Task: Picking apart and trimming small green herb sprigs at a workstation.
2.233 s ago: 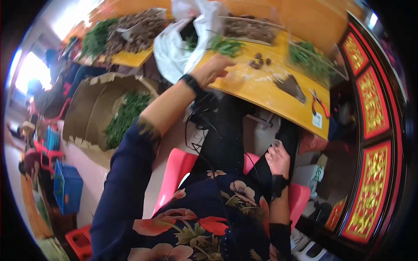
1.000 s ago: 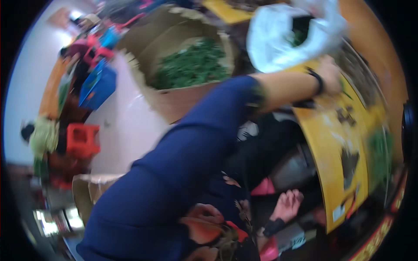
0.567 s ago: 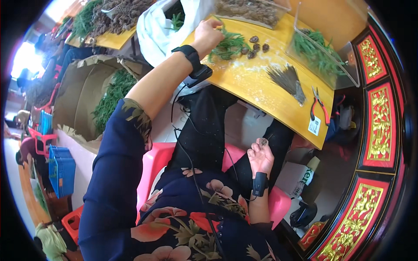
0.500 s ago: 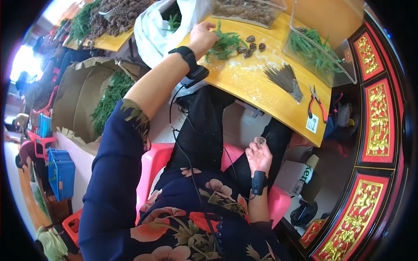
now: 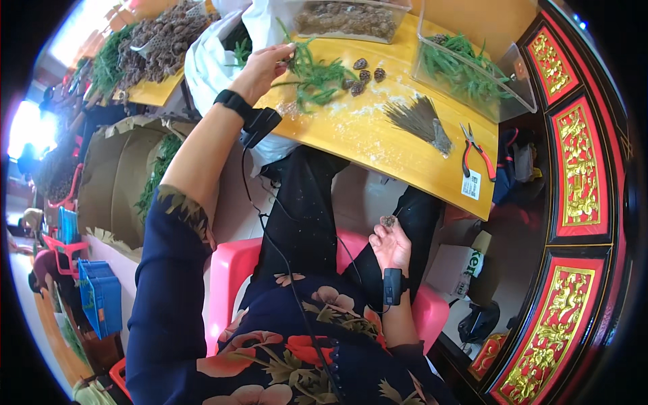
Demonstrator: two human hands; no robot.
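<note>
Over the far left part of the yellow table, my left hand pinches an artificial green pine sprig between thumb and fingers. Beside it lies a loose pile of similar green sprigs. Down by my lap, my right hand is turned palm up, its fingers curled round a small brown pine cone. Several more pine cones sit to the right of the pile. Farther right are a fanned bundle of thin dark wires and red-handled pliers.
Clear plastic boxes stand at the table's back, one with brown material, one with green sprigs. A white bag hangs at the left edge, beside a large cardboard box. Carved red-gold panels line the right side.
My left hand has drawn up and left, lifting a sprig from the pile. The right hand still holds its pine cone. The whole view has shifted slightly.
</note>
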